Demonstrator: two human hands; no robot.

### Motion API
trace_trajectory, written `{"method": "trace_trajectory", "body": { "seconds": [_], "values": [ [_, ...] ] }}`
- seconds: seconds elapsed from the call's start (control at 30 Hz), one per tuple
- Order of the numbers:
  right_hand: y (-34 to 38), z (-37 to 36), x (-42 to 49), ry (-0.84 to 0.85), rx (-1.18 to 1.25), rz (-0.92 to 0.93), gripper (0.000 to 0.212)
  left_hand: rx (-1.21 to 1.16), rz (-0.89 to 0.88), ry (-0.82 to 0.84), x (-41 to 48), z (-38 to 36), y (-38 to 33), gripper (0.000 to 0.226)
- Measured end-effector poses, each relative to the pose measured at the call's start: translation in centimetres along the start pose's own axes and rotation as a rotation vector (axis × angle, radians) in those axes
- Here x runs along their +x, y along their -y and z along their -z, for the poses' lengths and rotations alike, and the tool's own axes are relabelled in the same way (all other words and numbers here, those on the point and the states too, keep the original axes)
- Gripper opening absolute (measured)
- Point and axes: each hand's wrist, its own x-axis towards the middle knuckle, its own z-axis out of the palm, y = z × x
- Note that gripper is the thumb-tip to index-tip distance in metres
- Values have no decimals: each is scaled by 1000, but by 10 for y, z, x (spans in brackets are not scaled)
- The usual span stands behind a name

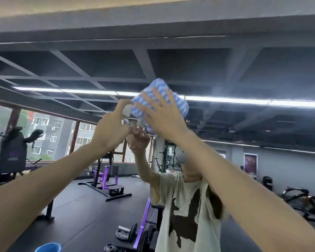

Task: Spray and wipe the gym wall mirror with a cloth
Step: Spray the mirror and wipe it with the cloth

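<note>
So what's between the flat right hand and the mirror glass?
A blue-and-white patterned cloth, pressed under the right hand against the mirror, in the head view.

You are not getting any legible text, number or brand here. Reflected in the wall mirror, the dark machine cover at the left is showing a purple logo with fainter marks under it, but all of it is coming through too small and blurred to read. The framed poster on the grey far wall is showing only purple and reddish blotches, and you cannot tell whether it carries words. The brown print on the cream T-shirt is reading as a shape, not as letters.
</note>
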Motion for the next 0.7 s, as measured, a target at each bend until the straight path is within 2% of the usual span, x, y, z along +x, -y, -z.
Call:
{"method": "trace_trajectory", "body": {
  "seconds": [0.1, 0.17, 0.23, 0.33, 0.37, 0.43, 0.57, 0.7],
  "values": [
    [61, -21, -100, 51, 58, 308, 50, -26, 37, 19, -20, 4, -4, 67],
    [48, -18, -125, 127, 39, 330, 50, 44, 20, 72, -37, 2, -14, 68],
    [0, -16, -120, 43, -48, 121, 53, 120, -12, 117, -51, -2, -24, 69],
    [-91, 3, -107, -49, -39, -387, 54, 143, -55, 198, -65, -11, -35, 70],
    [-104, 7, -112, -79, 7, -488, 53, 138, -65, 230, -69, -15, -39, 69],
    [-91, 4, -131, -127, 15, -559, 51, 150, -72, 262, -81, -26, -43, 65],
    [-31, -11, -209, -123, -42, -368, 49, 215, -100, 263, -120, -54, -46, 57],
    [-37, -5, -247, -31, -66, -242, 50, 130, -31, 231, -155, -74, -59, 56]
  ]
}}
